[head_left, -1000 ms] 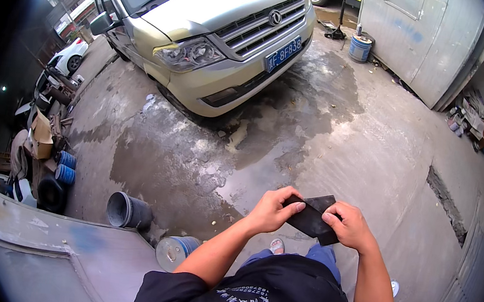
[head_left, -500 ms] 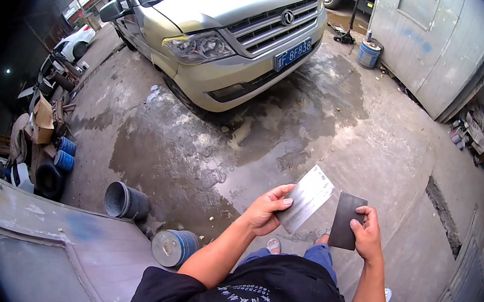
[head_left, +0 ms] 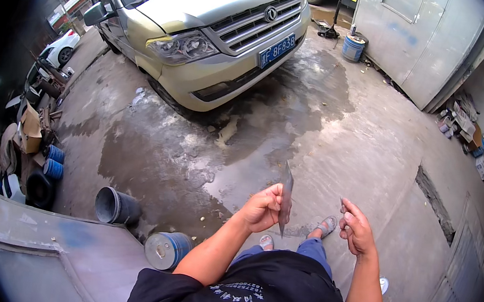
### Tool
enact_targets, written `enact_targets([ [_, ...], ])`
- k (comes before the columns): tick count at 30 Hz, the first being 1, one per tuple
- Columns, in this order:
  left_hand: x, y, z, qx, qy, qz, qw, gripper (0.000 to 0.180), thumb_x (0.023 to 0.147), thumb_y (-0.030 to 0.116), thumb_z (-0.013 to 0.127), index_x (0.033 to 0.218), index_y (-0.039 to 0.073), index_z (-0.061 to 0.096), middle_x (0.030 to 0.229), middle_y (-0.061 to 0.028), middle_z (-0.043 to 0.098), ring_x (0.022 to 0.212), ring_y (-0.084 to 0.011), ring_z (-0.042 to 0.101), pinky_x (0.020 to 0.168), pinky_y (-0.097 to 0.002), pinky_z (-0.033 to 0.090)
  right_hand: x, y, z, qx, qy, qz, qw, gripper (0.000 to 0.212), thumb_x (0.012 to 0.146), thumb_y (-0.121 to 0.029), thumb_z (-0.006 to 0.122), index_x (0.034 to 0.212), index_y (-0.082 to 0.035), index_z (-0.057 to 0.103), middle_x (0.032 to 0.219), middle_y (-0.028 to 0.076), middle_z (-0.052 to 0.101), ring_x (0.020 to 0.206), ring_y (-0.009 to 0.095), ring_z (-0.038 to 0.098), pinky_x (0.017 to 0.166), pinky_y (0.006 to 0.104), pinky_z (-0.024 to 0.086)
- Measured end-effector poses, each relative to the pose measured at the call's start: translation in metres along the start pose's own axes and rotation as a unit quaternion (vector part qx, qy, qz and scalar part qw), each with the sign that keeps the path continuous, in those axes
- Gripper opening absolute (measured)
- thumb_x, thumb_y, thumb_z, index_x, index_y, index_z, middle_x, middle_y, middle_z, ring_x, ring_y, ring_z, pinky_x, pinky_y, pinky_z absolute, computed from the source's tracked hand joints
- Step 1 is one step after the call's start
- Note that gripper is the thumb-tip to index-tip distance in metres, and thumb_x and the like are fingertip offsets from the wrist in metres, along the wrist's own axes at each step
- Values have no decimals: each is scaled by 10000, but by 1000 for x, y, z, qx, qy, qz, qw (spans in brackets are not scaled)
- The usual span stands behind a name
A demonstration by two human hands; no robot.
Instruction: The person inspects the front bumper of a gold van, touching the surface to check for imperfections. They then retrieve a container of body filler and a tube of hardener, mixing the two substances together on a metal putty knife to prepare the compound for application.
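Observation:
In my left hand [head_left: 264,208] I grip a thin grey sheet [head_left: 286,200], now turned nearly edge-on, fingers and thumb closed on its near side. My right hand [head_left: 358,230] is raised a little to the right, fingers curled and the thumb pressed near the index finger. A small dark tip shows at those right fingertips; what it belongs to is hidden. The two hands are apart, above my sandalled feet. Ahead stands a pale gold and silver van [head_left: 218,45], out of reach of both hands.
Wet patches and a long crack [head_left: 435,205] mark the concrete floor. Near left are a grey bucket [head_left: 120,207], a blue drum [head_left: 168,250] and a metal panel [head_left: 62,237]. Boxes and a tyre [head_left: 39,189] lie far left. A blue pail [head_left: 352,48] stands by a metal-walled cabin [head_left: 415,42].
The left hand's sheet has turned from showing its bright flat face to edge-on. My right hand has rotated, and the flat dark sheet seen in it before no longer shows.

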State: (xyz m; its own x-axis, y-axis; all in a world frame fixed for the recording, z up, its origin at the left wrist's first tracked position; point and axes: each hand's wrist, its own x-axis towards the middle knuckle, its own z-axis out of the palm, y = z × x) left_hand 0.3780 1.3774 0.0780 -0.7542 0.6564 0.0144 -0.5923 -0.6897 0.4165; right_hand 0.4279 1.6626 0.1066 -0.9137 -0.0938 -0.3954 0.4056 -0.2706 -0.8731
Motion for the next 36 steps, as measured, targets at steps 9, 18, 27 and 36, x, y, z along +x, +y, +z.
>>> enact_targets([
  [9, 14, 6, 36, -64, 18, 7, 998, 794, 892, 708, 329, 1431, 125, 352, 954, -94, 522, 730, -194, 492, 690, -321, 410, -21, -11, 42, -240, -99, -122, 958, 567, 861, -254, 649, 1339, 6, 491, 1295, 145, 463, 1052, 213, 539, 913, 313, 442],
  [18, 29, 0, 32, -33, 113, 53, 992, 801, 926, 663, 323, 1325, -25, 420, 955, -129, 612, 886, -244, 581, 736, -328, 524, -40, -20, 95, -508, -51, -390, 766, 390, 806, -241, 695, 1174, -123, 639, 1302, 166, 503, 1189, 345, 491, 952, 444, 398],
  [27, 32, -13, 38, 106, 232, -14, 967, 608, 953, 580, 399, 1144, 21, 541, 989, -86, 588, 870, -192, 592, 682, -326, 522, -18, -29, 105, -470, -49, -377, 797, 350, 862, -206, 648, 1183, -66, 631, 1252, 203, 553, 1102, 352, 570, 899, 405, 468],
  [36, 31, -2, 52, 116, 265, -31, 957, 581, 967, 536, 415, 1215, 18, 500, 995, -73, 582, 815, -174, 586, 604, -275, 479, -22, -29, 111, -511, -42, -392, 764, 343, 871, -217, 638, 1169, -46, 642, 1200, 246, 580, 1028, 371, 615, 887, 382, 493],
])
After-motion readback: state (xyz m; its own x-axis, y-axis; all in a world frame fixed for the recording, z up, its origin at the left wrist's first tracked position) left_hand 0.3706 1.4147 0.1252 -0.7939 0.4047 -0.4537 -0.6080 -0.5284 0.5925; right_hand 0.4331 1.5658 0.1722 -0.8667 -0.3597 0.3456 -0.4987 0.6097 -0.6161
